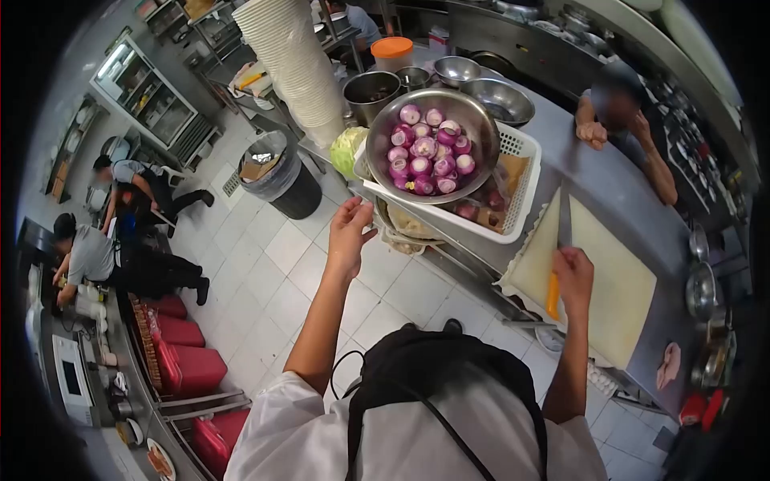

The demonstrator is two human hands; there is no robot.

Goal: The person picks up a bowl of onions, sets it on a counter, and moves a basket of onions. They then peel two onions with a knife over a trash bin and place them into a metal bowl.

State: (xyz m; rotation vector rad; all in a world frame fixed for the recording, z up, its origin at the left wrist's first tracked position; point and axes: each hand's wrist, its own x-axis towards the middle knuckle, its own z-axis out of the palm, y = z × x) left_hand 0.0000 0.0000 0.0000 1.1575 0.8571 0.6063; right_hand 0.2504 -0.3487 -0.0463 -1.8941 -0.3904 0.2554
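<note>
My right hand point(573, 275) is closed round the orange handle of a knife point(565, 216), whose blade points away over a pale cutting board point(613, 272). My left hand point(350, 232) is held in the air with its fingers apart and nothing in it, near the white basket's left corner. A steel bowl point(481, 120) full of peeled purple onions point(425, 147) rests on the white basket point(532, 172). Beneath the bowl, the basket holds more onions and brown pieces. A green cabbage point(346, 151) lies left of the bowl.
Across the steel counter point(553, 120) a person point(613, 120) leans in. Stacked white containers point(293, 60) and metal pots point(371, 92) stand beyond the bowl. A lined black bin point(293, 188) is on the floor at left. Two people and red boxes point(188, 369) are farther left.
</note>
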